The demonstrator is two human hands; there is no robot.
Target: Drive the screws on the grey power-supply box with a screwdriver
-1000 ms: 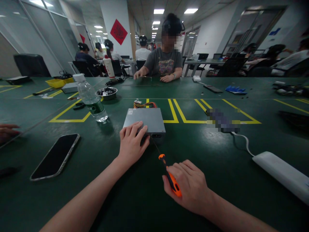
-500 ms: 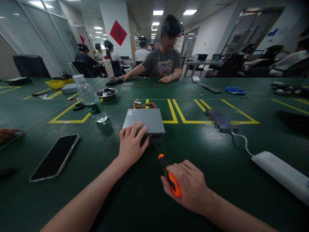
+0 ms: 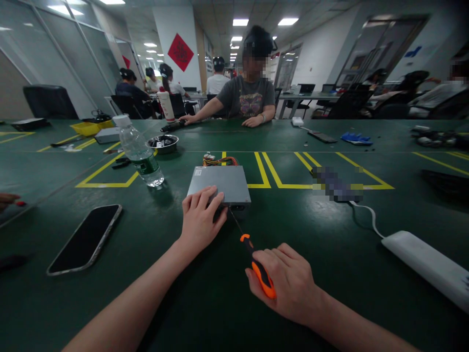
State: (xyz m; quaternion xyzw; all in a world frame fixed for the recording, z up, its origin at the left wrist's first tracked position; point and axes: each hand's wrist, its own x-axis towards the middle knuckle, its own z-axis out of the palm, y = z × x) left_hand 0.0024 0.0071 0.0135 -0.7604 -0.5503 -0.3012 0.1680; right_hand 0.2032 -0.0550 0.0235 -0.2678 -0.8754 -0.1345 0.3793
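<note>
A grey metal computer power supply (image 3: 229, 181) lies flat on the green table, its bundle of coloured wires (image 3: 223, 160) coming out at the far side. Over its near left corner lies my left hand (image 3: 202, 210), fingers spread on the top and thumb against the near side, holding it. My right hand (image 3: 286, 276) is wrapped round the orange and black handle of a screwdriver (image 3: 263, 277). The screwdriver's thin shaft slants up to the near face of the power supply, left of the socket; its tip is too small to see clearly.
To the left are a water bottle (image 3: 142, 156), a phone (image 3: 86, 239) and a metal bowl (image 3: 163, 143) of small parts. A white power strip (image 3: 427, 264) with a cable lies right. Across the table sits a person (image 3: 251, 93); another person's hand (image 3: 8, 200) shows at the left edge.
My hands, the power supply and the screwdriver keep nearly the same positions; the view shifts very slightly. At the left edge, the other person's hand has moved, and a small red spot shows beside it.
</note>
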